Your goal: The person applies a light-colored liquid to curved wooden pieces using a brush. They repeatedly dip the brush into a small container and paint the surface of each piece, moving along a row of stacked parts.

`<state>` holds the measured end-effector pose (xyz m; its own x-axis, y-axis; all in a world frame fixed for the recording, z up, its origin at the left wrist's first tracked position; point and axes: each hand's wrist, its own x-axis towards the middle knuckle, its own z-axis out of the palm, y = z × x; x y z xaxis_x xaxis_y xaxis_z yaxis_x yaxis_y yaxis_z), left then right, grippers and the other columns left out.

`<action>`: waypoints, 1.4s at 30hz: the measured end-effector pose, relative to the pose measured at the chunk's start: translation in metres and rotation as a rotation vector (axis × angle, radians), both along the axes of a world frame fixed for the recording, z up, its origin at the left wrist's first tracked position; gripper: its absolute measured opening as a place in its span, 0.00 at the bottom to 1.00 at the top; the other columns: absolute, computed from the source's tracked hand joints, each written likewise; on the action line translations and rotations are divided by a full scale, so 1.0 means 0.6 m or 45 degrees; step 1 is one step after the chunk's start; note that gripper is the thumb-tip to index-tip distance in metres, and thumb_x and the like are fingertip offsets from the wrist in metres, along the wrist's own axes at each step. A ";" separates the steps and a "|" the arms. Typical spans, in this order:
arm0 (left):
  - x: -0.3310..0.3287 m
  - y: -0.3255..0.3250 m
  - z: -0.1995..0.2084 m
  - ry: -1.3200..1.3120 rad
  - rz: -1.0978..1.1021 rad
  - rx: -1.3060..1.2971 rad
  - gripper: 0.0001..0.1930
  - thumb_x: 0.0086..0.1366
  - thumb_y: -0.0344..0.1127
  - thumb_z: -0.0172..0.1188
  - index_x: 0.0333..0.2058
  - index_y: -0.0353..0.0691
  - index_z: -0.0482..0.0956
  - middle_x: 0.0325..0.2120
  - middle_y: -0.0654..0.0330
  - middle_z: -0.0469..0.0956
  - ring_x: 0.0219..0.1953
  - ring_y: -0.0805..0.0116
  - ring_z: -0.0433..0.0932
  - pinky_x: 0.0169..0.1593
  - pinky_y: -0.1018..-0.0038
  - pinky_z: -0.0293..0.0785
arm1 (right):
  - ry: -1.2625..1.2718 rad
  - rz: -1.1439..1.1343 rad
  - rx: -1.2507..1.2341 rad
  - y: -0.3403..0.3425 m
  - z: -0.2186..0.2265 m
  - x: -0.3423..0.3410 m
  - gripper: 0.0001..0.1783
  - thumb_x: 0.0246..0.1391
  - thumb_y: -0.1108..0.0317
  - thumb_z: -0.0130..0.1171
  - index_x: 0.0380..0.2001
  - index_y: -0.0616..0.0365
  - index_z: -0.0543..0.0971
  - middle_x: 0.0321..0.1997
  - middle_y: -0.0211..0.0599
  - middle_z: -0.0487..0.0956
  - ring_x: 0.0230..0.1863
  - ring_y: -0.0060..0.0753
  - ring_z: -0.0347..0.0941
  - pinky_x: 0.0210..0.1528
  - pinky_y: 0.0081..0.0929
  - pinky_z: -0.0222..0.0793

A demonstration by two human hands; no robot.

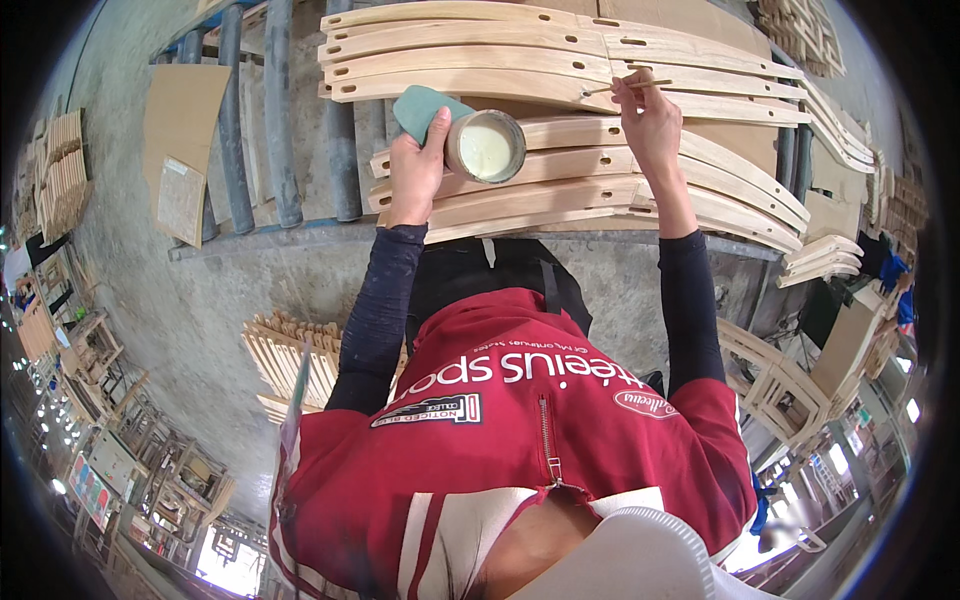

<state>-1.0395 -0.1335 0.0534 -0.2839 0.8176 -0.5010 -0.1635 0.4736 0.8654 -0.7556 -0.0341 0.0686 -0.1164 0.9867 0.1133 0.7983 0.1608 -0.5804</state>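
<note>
My left hand (417, 168) is closed around a round cup (488, 147) of creamy white liquid, tilted so that its inside shows. A grey-green flat piece with rounded corners (425, 112) sticks out beside the cup, by my left thumb; whether it is a pad or a handle I cannot tell. My right hand (652, 120) pinches a thin wooden stick (650, 84). The stick's tip is at the face of a curved, slotted wooden slat (520, 84). Below the cup and my right hand lies a second group of curved wooden slats (560, 165).
The slats rest on a roller conveyor (280, 120) with blue-grey rollers. A brown board (185, 120) lies on its left part. A stack of wooden pieces (300, 350) stands on the concrete floor by my left elbow, and wooden frames (775, 380) stand to the right.
</note>
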 end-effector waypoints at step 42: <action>0.028 0.063 0.054 0.205 0.009 0.388 0.24 0.67 0.50 0.59 0.28 0.30 0.83 0.15 0.63 0.77 0.18 0.78 0.73 0.23 0.77 0.69 | 1.514 -0.127 -0.731 -0.095 0.095 -0.059 0.08 0.64 0.68 0.54 0.38 0.63 0.72 0.39 0.51 0.81 0.41 0.37 0.82 0.42 0.26 0.81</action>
<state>-1.0225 -0.0957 0.0859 -0.3452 0.9206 -0.1827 -0.0159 0.1889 0.9819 -0.7907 -0.0912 0.1257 -0.1618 0.9268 -0.3389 -0.2470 -0.3705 -0.8954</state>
